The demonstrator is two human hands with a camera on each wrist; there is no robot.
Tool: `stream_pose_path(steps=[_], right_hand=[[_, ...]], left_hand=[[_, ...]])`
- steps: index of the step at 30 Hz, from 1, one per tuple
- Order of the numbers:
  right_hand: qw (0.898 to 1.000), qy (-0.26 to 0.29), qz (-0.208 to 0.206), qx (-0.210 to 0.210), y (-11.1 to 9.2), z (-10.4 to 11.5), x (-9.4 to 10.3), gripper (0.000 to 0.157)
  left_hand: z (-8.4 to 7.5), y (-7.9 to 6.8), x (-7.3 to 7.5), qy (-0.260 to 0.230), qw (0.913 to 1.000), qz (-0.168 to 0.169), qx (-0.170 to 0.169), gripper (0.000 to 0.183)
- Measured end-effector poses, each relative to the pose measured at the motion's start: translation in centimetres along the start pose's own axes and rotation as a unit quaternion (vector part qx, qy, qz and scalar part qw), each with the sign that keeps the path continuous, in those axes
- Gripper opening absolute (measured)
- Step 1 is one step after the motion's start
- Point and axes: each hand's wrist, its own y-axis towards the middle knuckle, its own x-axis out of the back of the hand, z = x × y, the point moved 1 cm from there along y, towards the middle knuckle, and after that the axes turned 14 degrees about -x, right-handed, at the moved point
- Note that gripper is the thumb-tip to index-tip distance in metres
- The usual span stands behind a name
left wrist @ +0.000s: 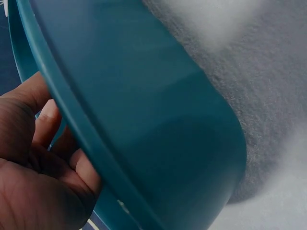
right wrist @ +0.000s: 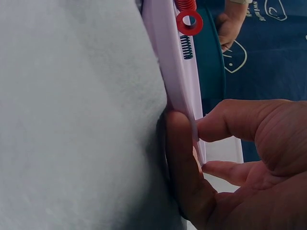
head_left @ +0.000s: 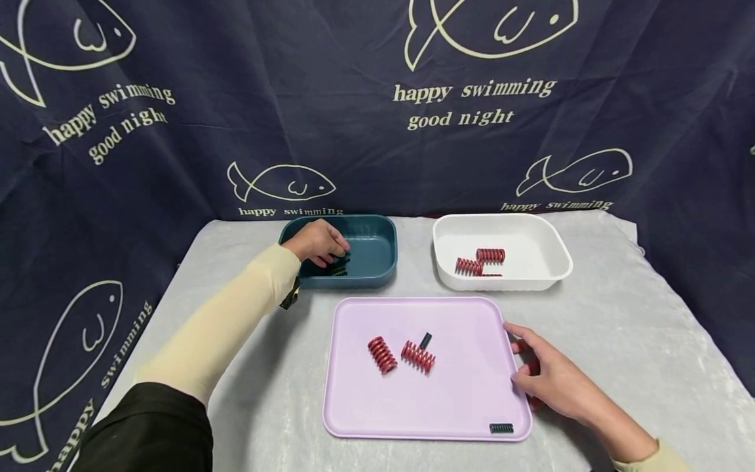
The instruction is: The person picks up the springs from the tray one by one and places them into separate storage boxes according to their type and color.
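Observation:
My left hand [head_left: 321, 241] reaches over the near-left rim into the teal bin [head_left: 377, 278], its fingers bent down close to some small dark springs [head_left: 339, 270]. The left wrist view shows the bin's wall hiding the fingertips, so whether they pinch a spring cannot be told. On the right, my other hand [head_left: 551, 373] grips the edge of the lilac tray [head_left: 448, 410], thumb above and a finger beneath. Lying on that tray are two red springs [head_left: 382, 355], a small dark spring [head_left: 426, 341] touching one of them, and another dark spring [head_left: 502, 428] at the near-right corner.
A white bin [head_left: 531, 262] with several red springs [head_left: 491, 255] stands behind the tray, right of the teal one. Pale cloth [head_left: 271, 400] covers the table. A dark blue curtain [head_left: 366, 131] with fish drawings hangs along the back and sides.

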Motion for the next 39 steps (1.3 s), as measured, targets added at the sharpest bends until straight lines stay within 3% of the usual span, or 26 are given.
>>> stream_pose_path(steps=[13,27,32,39], right_hand=[[1.0,-0.006,-0.001,-0.017,0.0,0.1,0.0,0.08],[1.0,-0.004,-0.002,-0.014,0.1,0.0,0.0,0.079],[1.0,-0.005,-0.002,-0.009,0.1,0.0,0.0,0.079],[1.0,-0.002,-0.001,-0.005,0.1,0.0,0.0,0.079]], left_hand=[[-1.1,-0.5,0.5,-0.002,0.9995,0.005,-0.03,0.029],[-3.7,-2.3,0.1,-0.07,0.9928,0.01,-0.096,0.03],[-4.5,-3.2,-0.9,-0.082,0.9887,0.021,-0.124,0.027],[-6.2,-4.1,-4.1,-0.088,0.9842,0.066,-0.139,0.026]])
